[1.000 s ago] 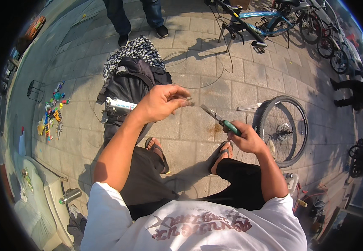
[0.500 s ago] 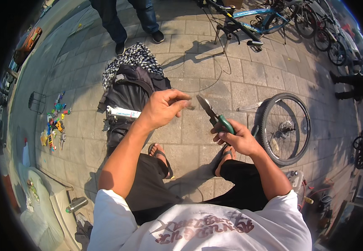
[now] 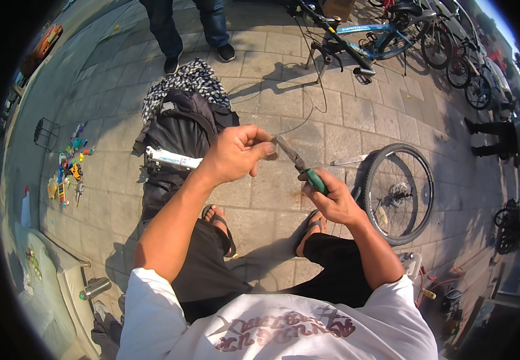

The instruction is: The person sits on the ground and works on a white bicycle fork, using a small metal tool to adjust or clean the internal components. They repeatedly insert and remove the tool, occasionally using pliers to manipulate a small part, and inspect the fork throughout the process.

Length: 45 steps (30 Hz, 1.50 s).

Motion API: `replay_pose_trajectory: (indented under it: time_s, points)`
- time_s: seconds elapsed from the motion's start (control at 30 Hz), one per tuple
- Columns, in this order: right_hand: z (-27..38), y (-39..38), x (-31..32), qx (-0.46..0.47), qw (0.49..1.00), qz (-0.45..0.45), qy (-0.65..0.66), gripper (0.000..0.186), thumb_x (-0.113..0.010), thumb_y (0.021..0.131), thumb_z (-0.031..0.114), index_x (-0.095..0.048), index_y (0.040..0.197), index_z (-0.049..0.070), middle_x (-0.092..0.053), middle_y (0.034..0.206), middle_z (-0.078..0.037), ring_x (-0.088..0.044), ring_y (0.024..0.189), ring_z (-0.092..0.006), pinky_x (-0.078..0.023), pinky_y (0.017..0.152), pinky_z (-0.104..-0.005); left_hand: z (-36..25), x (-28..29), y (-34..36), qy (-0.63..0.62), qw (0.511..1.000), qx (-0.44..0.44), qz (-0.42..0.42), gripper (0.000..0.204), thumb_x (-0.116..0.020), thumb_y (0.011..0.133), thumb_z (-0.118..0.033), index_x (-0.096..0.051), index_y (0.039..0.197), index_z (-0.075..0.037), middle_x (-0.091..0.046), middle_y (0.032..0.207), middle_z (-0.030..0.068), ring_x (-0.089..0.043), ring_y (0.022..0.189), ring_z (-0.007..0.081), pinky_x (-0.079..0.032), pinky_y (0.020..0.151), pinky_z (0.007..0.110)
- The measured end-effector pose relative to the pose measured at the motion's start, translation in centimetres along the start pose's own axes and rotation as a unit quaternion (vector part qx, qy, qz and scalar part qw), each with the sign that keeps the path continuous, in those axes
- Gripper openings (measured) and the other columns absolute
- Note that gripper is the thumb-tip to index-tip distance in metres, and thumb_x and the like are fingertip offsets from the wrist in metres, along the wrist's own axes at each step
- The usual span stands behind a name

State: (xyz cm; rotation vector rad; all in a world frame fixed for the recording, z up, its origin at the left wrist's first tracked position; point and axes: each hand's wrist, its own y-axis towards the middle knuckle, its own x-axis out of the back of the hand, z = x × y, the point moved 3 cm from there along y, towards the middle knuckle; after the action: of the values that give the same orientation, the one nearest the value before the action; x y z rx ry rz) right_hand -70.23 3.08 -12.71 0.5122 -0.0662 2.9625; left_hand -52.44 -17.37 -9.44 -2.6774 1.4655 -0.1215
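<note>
My left hand (image 3: 239, 155) is closed, thumb against the fingers, pinching what looks like the end of a thin dark cable (image 3: 302, 123). The cable curves up from there toward a blue bicycle (image 3: 371, 30). My right hand (image 3: 335, 198) grips the green handles of a pair of pliers (image 3: 299, 163). Their metal jaws point up and left, right beside my left fingertips. Whether the jaws touch the cable is too small to tell.
A bicycle wheel (image 3: 431, 192) lies to the right. On the left, dark bags and clothing (image 3: 176, 129) lie under a white bicycle fork (image 3: 173, 158). Small colourful toys (image 3: 75, 171) are scattered farther left. A person in jeans (image 3: 215, 27) stands at the far side.
The pliers have come up to my left fingertips, and their handles have been squeezed closer together. The cable's loop has drawn in toward my left hand. My view has shifted slightly.
</note>
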Motion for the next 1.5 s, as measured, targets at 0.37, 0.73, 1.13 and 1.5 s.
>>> replay_pose_trajectory:
  time_s: [0.37, 0.73, 1.13, 1.5]
  points:
    - [0.6, 0.6, 0.0, 0.015, 1.000, -0.001, -0.010, 0.012, -0.057, 0.098, 0.003, -0.060, 0.110, 0.004, -0.055, 0.090, -0.001, -0.049, 0.079, -0.0094, -0.044, 0.072, -0.0272, -0.6, -0.7, -0.2, -0.011, 1.000, 0.000, 0.014, 0.020, -0.065, 0.101, -0.016, -0.065, 0.107, 0.003, -0.075, 0.087, 0.0107, -0.055, 0.049, 0.0068, -0.046, 0.046, 0.025]
    - [1.3, 1.2, -0.4, -0.058, 0.994, -0.029, -0.091, 0.019, -0.057, 0.098, 0.006, -0.055, 0.116, 0.005, -0.064, 0.088, -0.017, -0.064, 0.079, -0.0284, -0.052, 0.072, -0.0399, 1.5, -1.0, 1.1, 0.032, 0.995, -0.071, -0.064, 0.016, -0.067, 0.099, -0.012, -0.066, 0.101, 0.004, -0.075, 0.087, 0.0090, -0.073, 0.081, 0.0128, -0.057, 0.073, 0.027]
    - [1.2, 1.3, -1.0, -0.058, 0.988, -0.036, -0.136, 0.025, -0.057, 0.098, 0.007, -0.054, 0.123, 0.005, -0.067, 0.105, -0.022, -0.068, 0.090, -0.0356, -0.052, 0.080, -0.0434, 1.5, -0.6, 1.2, 0.070, 0.996, -0.002, -0.058, 0.015, -0.065, 0.100, -0.011, -0.066, 0.104, 0.004, -0.075, 0.092, 0.0081, -0.071, 0.075, 0.0103, -0.054, 0.066, 0.025]
    - [-5.9, 1.4, -4.0, -0.293, 0.937, 0.026, -0.189, 0.037, -0.058, 0.093, 0.021, -0.057, 0.123, -0.002, -0.068, 0.102, -0.027, -0.066, 0.103, -0.0465, -0.052, 0.091, -0.0473, 0.6, 2.9, 2.0, -0.220, 0.973, -0.034, -0.062, 0.022, -0.066, 0.102, -0.018, -0.058, 0.114, -0.001, -0.074, 0.101, 0.0167, -0.076, 0.087, 0.0283, -0.064, 0.077, 0.037]
